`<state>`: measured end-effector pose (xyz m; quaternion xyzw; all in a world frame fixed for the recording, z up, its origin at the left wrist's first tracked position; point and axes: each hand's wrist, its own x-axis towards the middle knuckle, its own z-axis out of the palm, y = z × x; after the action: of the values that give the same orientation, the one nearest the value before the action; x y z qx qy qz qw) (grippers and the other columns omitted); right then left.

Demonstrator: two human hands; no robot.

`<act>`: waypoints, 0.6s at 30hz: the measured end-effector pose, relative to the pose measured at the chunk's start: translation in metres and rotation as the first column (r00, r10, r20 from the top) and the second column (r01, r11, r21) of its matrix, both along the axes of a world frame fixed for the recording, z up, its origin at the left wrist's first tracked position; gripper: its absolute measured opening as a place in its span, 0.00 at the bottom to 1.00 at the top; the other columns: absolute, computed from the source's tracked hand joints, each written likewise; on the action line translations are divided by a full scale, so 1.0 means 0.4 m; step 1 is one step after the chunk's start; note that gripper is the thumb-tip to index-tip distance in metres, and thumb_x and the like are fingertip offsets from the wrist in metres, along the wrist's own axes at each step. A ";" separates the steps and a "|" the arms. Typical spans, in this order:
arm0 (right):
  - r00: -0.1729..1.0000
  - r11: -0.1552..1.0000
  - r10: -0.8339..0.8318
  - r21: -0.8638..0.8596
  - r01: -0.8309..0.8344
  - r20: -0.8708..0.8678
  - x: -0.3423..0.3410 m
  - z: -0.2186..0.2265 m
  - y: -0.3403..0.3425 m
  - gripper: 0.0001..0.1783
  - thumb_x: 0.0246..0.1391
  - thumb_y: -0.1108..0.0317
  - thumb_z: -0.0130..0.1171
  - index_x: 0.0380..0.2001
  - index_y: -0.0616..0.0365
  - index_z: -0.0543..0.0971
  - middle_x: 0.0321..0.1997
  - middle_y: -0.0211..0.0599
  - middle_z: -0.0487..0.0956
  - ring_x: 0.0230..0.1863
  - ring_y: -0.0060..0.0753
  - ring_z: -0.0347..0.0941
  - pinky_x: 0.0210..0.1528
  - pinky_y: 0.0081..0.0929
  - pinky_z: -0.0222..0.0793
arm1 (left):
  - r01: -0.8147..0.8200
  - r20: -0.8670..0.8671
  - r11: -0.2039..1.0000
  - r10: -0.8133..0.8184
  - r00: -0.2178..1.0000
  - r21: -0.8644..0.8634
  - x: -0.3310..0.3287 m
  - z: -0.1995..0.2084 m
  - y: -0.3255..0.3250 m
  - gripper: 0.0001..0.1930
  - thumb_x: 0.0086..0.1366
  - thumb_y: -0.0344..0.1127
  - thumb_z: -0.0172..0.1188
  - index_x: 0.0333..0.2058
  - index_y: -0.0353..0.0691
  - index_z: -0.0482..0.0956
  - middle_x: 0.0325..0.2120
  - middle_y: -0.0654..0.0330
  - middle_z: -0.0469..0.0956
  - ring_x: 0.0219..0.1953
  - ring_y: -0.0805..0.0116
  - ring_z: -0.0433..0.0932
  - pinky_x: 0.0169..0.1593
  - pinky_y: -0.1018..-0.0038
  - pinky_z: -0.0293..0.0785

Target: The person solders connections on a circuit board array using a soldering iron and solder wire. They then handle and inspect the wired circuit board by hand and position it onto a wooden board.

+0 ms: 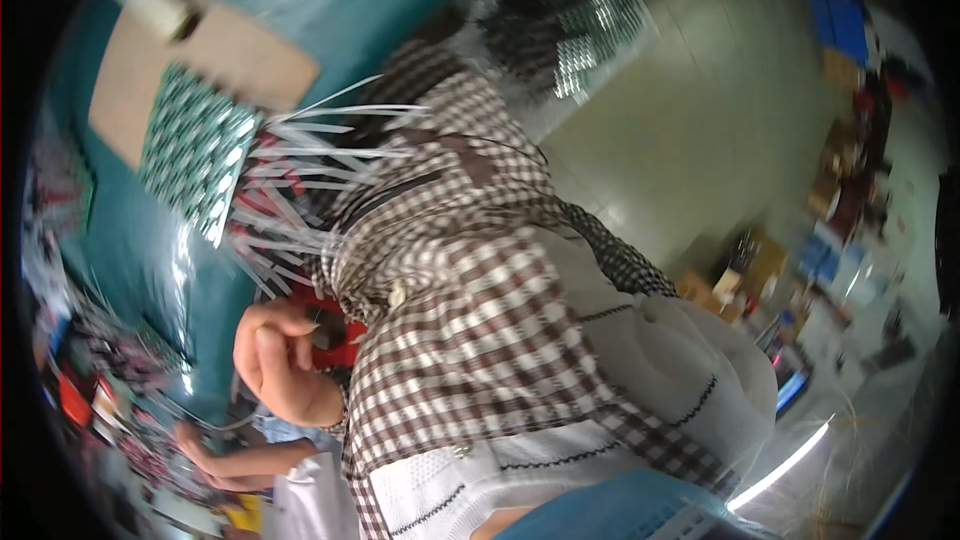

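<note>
You have bare teal tabletop point(130, 245) from near your left hand point(275, 360) along the outer side of the woven green panel point(198, 152). White strips point(325, 152) fan from that panel over the tabletop's edge toward your apron point(470, 300), obstructing that side; a brown board point(265, 65) with a white roll point(150, 0) stands in your way beyond it.

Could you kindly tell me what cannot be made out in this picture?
In the head view:
Right hand: out of sight, cause unclear.
Whether the left hand holds anything: obscured by its curl.
Part of the cardboard: covered by the green woven panel.
Blue mask: cut off by lower edge.
</note>
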<state>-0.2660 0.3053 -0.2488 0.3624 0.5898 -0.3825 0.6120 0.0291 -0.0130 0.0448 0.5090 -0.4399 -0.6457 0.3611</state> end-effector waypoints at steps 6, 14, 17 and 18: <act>0.997 0.999 -0.044 -0.016 0.043 -0.064 0.176 -0.514 0.052 0.22 0.59 0.54 0.46 0.53 0.54 0.69 0.47 0.39 0.73 0.46 0.35 0.70 0.46 0.35 0.67 | 0.173 -0.015 0.984 -0.173 0.985 0.030 -0.095 0.033 -0.081 0.15 0.68 0.39 0.44 0.28 0.33 0.67 0.19 0.63 0.62 0.15 0.82 0.52 0.19 0.84 0.46; 0.666 0.674 0.736 -0.039 -0.738 0.120 0.001 -0.287 0.005 0.31 0.51 0.46 0.50 0.54 0.54 0.65 0.47 0.40 0.71 0.43 0.46 0.70 0.43 0.53 0.65 | -0.158 0.303 0.987 0.138 0.943 0.041 -0.110 0.100 0.022 0.10 0.58 0.32 0.51 0.23 0.32 0.71 0.18 0.63 0.66 0.18 0.80 0.56 0.23 0.83 0.49; -0.202 -0.207 0.977 -0.078 -0.975 -0.060 -0.213 -0.208 -0.038 0.26 0.50 0.48 0.51 0.45 0.57 0.74 0.35 0.38 0.78 0.33 0.44 0.75 0.37 0.48 0.69 | 0.082 0.255 0.983 -0.123 0.959 0.166 -0.097 0.098 -0.034 0.08 0.61 0.30 0.53 0.30 0.31 0.77 0.20 0.68 0.69 0.21 0.83 0.60 0.26 0.83 0.54; -0.455 -0.457 0.888 -0.008 -0.890 -0.061 -0.313 -0.346 0.080 0.25 0.50 0.49 0.52 0.42 0.57 0.77 0.31 0.38 0.80 0.30 0.43 0.76 0.35 0.47 0.71 | 0.127 0.146 0.952 -0.173 0.974 0.279 -0.085 0.101 -0.082 0.10 0.63 0.32 0.51 0.31 0.31 0.78 0.20 0.69 0.69 0.21 0.85 0.59 0.26 0.84 0.54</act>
<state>-0.3913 0.3374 -0.3871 -0.3363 0.6133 0.3015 0.6480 -0.0047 -0.0460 0.0851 0.5709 -0.4149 -0.6795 0.2004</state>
